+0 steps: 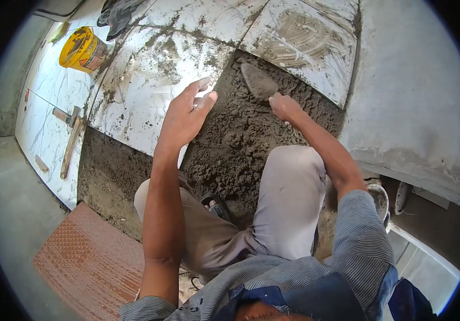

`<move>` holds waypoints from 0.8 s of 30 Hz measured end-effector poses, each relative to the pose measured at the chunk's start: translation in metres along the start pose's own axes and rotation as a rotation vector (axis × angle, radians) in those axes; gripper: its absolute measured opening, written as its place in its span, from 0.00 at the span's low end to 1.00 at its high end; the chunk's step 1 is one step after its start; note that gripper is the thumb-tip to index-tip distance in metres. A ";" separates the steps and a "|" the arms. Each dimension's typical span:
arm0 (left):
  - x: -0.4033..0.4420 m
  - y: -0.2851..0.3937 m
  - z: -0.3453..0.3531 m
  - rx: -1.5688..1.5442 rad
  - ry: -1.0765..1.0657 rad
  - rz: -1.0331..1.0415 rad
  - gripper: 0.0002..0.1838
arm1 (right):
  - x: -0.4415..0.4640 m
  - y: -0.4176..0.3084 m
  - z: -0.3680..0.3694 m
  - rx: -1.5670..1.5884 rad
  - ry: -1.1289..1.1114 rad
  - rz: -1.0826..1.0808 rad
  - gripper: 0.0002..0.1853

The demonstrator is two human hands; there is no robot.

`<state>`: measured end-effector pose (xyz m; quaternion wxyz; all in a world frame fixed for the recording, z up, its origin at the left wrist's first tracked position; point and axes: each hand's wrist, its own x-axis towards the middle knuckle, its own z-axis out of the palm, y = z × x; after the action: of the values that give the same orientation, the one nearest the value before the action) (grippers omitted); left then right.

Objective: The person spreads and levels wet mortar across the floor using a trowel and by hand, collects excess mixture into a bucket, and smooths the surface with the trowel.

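My right hand (285, 107) is closed round the handle of a pointed trowel (259, 81), whose blade is smeared with grey mortar. The blade rests on or just over the bed of wet mortar (230, 134), close to the corner where the laid tiles meet. My left hand (186, 113) hovers above the edge of a white marbled tile (149, 96), its fingers apart and nothing in it. Mortar smudges cover that tile and the tile (307, 43) beyond the trowel.
A yellow bucket (82, 51) stands on the tiles at the upper left, near a dark cloth (118, 17). Below it lie a hammer (68, 116) and a wooden strip (71, 148). A reddish tile (88, 257) with a grid pattern lies at lower left. A grey wall (412, 80) bounds the right.
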<state>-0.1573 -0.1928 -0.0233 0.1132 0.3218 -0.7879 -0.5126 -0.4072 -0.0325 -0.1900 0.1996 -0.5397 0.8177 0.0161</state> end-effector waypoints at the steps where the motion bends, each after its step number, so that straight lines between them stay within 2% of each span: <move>1: -0.001 0.000 0.000 -0.001 0.001 0.003 0.27 | 0.002 0.006 0.005 -0.003 0.002 0.001 0.11; 4: 0.000 0.000 0.001 0.019 0.010 0.010 0.27 | 0.039 0.026 0.021 -0.119 0.030 -0.095 0.10; 6: -0.001 0.000 0.005 0.010 -0.011 0.009 0.26 | 0.071 0.027 0.025 -0.126 -0.154 -0.115 0.12; 7: -0.001 0.001 0.006 0.010 -0.021 0.016 0.26 | 0.080 0.029 0.021 -0.123 -0.151 -0.103 0.12; 9: -0.002 -0.001 0.004 0.037 0.011 0.030 0.26 | 0.084 0.033 0.013 -0.195 -0.407 -0.014 0.13; 11: -0.004 -0.012 0.001 0.005 0.008 0.042 0.26 | 0.049 0.047 0.006 -0.168 -0.384 0.010 0.14; 14: -0.003 -0.013 -0.009 0.026 0.043 0.007 0.26 | 0.010 0.071 -0.002 -0.237 -0.375 -0.098 0.15; 16: -0.002 -0.008 -0.011 -0.002 0.043 0.015 0.26 | -0.022 0.049 -0.016 -0.047 -0.202 0.149 0.13; 19: -0.003 -0.004 -0.004 -0.038 0.012 0.000 0.26 | -0.007 0.011 -0.012 -0.027 -0.082 0.030 0.13; 21: -0.002 0.003 0.001 0.007 -0.013 0.014 0.26 | 0.026 -0.007 -0.009 -0.103 -0.086 -0.043 0.13; 24: -0.005 0.007 0.004 -0.018 -0.020 0.031 0.25 | 0.060 -0.002 0.000 -0.036 -0.041 0.059 0.14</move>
<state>-0.1583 -0.1844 -0.0180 0.1163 0.3034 -0.7892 -0.5212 -0.4254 -0.0860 -0.2100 0.2057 -0.5184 0.8286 0.0478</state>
